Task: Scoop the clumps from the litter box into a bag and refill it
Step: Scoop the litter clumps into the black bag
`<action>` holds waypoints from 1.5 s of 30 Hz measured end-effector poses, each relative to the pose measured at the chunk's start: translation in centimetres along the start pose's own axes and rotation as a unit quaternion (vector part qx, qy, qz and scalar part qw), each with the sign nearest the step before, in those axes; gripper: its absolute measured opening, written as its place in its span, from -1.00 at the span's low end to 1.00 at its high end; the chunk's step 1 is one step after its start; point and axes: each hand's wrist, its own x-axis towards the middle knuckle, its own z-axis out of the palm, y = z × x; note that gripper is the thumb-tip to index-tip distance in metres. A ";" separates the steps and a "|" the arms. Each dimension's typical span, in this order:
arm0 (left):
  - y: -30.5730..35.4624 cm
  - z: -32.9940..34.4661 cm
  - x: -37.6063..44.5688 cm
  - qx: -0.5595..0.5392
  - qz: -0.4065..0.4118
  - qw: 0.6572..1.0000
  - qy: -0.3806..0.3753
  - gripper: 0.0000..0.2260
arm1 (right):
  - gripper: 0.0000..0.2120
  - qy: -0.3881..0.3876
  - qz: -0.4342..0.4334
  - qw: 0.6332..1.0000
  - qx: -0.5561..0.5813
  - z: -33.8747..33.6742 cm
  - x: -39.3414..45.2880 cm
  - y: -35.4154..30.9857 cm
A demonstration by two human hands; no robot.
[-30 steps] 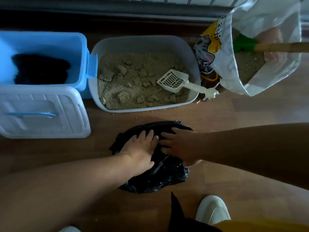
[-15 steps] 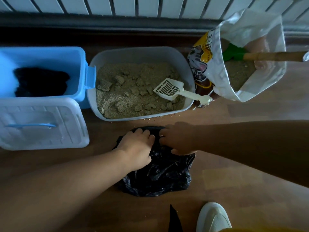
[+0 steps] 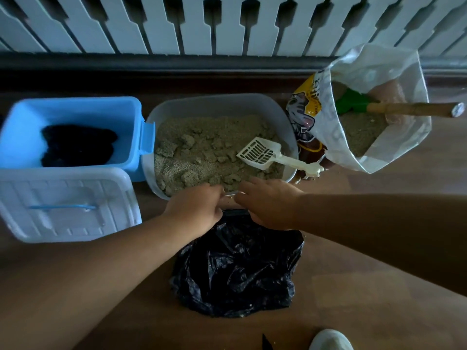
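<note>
**Both hands at top edge of black bag, in front of litter box**

Head view, looking down at a wood floor (image 3: 379, 286). Centre frame: a grey litter box (image 3: 214, 103) w/ tan litter and many clumps (image 3: 188, 141). A white slotted scoop (image 3: 260, 154) lies in the box at its 4 o'clock corner, handle resting over the rim.

Just below the box, a crumpled black bag (image 3: 237, 269) lies on the floor. The left hand (image 3: 194, 209) and right hand (image 3: 267, 202) meet at the bag's 12 o'clock edge, near the box's front rim. Fingers of both are curled and appear to pinch the bag's top edge; fingertips are blurred and partly hidden, so the exact grip is unclear.

At 9 o'clock of the box: an open blue bin (image 3: 75, 109) w/ something dark inside; its white lid (image 3: 68, 205) rests on the floor in front of it. At 2 o'clock: an open litter sack (image 3: 374, 147) w/ a cat picture, holding litter and a green trowel (image 3: 353, 102) w/ wooden handle. A white radiator (image 3: 227, 24) runs along the top. A shoe toe (image 3: 331, 341) shows at 5 o'clock.
</note>
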 end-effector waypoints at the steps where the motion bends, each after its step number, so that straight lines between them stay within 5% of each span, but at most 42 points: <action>1: -0.1 -0.1 0.2 -0.002 -0.003 1.000 0.007 -0.86 | -0.67 0.013 0.001 1.000 0.000 0.0 0.1 0.1; 4: -0.5 -0.6 0.6 -0.020 -0.017 0.999 0.032 -0.93 | -0.67 0.022 0.011 1.000 0.010 -0.5 0.3 0.5; 9: -0.8 -1.3 1.1 -0.064 -0.097 0.993 -0.006 -0.64 | -0.71 0.077 0.077 0.994 -0.002 -1.4 0.5 2.0; 13: -0.4 -0.6 0.8 -0.276 -0.221 0.922 -0.160 -0.60 | -0.70 0.110 0.193 0.975 -0.016 -1.6 0.8 4.3; 20: 0.2 1.8 0.1 -0.387 -0.312 0.847 -0.189 -0.70 | -0.68 0.022 0.341 0.940 -0.010 -0.7 0.3 6.3; 25: -0.2 3.0 -0.4 -0.301 -0.241 0.904 -0.187 -0.66 | -0.73 -0.039 0.360 0.932 0.002 -0.4 0.7 6.8; 30: 0.4 2.3 0.2 -0.598 -0.341 0.712 -0.136 -0.64 | -0.81 -0.092 0.376 0.921 0.034 0.0 1.1 7.0; 34: 0.5 2.3 1.2 -0.650 -0.391 0.644 -0.100 -0.64 | -0.70 -0.085 0.384 0.918 0.048 0.2 1.5 6.5; 36: 0.7 1.8 1.3 -0.634 -0.390 0.658 -0.112 -0.63 | -0.64 -0.056 0.389 0.917 0.067 -0.3 1.8 6.5; 40: 0.9 0.1 1.9 -0.566 -0.345 0.743 -0.097 -0.71 | -0.69 0.003 0.363 0.932 0.003 -2.3 1.9 7.8; 45: -0.4 -0.9 2.9 -0.547 -0.350 0.753 -0.100 -0.71 | -0.77 -0.037 0.309 0.931 -0.189 -4.3 1.9 9.6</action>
